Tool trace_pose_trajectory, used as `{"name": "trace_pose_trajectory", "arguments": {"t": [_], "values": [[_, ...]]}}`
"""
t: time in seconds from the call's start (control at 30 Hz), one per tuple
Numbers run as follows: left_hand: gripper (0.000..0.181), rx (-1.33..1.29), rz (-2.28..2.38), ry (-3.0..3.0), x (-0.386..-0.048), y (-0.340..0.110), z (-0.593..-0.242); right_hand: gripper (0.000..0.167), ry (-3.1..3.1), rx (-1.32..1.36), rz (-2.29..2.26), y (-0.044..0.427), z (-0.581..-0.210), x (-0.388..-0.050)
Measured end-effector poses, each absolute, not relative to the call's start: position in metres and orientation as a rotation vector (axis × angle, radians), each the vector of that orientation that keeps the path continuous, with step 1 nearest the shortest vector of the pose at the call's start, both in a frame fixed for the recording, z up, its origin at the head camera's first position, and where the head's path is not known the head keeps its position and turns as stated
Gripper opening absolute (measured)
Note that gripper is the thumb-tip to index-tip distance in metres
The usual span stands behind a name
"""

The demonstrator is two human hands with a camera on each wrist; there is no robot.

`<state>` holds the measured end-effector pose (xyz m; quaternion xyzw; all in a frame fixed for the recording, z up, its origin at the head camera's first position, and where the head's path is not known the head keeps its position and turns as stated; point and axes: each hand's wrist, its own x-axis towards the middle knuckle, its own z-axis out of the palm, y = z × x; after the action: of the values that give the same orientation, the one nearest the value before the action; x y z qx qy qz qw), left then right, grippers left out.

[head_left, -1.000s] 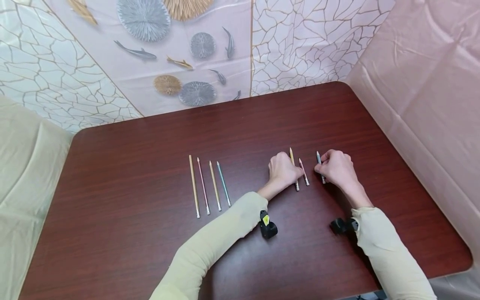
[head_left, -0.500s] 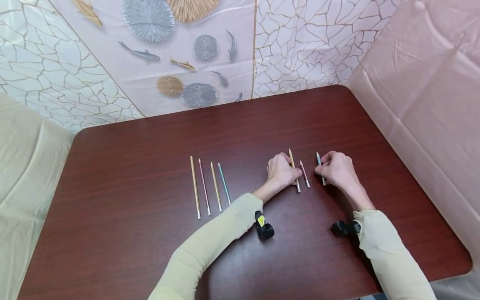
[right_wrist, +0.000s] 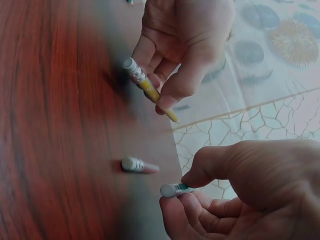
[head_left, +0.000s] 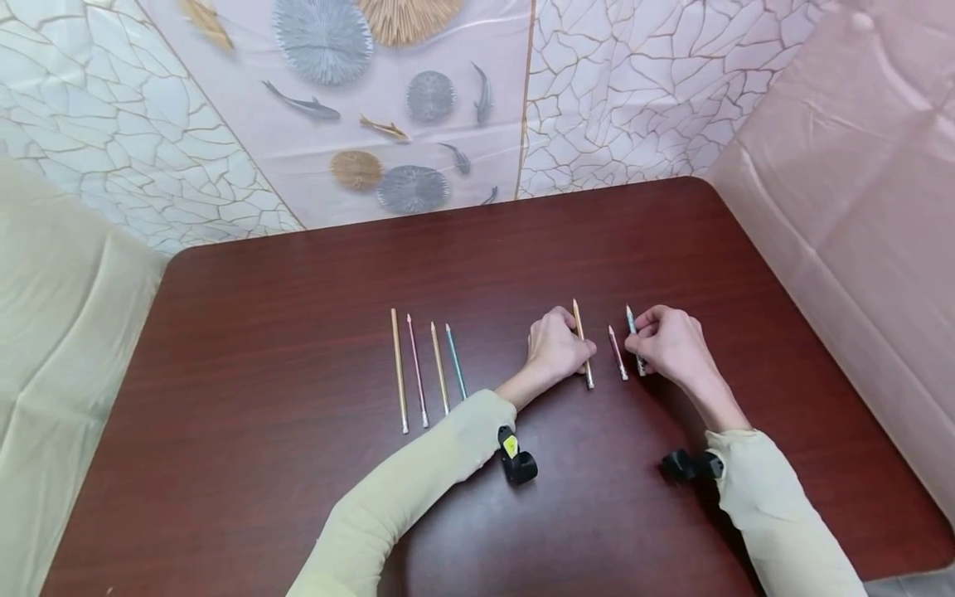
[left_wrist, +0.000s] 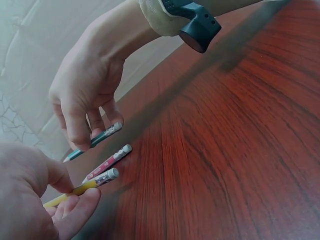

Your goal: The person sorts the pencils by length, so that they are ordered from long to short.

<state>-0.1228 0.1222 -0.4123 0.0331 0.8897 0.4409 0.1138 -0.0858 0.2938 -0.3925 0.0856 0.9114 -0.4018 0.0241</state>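
The left hand pinches a yellow pencil between thumb and fingers; the left wrist view shows its white eraser end poking out past the fingertips. In the right hand, a teal pencil is pinched near its eraser end, which faces the camera in the right wrist view. Between the two hands a short red pencil lies on the table, touched by neither hand; it is nearer the right hand. All three point away from the person, roughly side by side.
Four longer pencils lie in a row left of the hands: a gold one, a pink one, another gold one and a teal one, partly behind the left sleeve. Patterned cloth hangs behind the dark red table.
The gap between the yellow and red pencils has widened, and the red one is now closer to the teal pencil. The left hand has left the red pencil's side with the yellow one. The head view has shifted slightly.
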Motion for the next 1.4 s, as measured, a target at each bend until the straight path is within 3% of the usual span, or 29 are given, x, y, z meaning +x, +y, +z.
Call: {"name": "trace_pose_trajectory", "arguments": {"t": [0.73,1.4], "values": [[0.027,0.106,1.419,2.485,-0.097,0.088,-0.419,0.026,2.771,0.191,-1.221,0.262,-0.402,-0.070],[0.026,0.105,1.425,2.584,-0.117,0.040,-0.402,0.026,2.719,0.069,-1.299,0.231,-0.385,-0.101]]}}
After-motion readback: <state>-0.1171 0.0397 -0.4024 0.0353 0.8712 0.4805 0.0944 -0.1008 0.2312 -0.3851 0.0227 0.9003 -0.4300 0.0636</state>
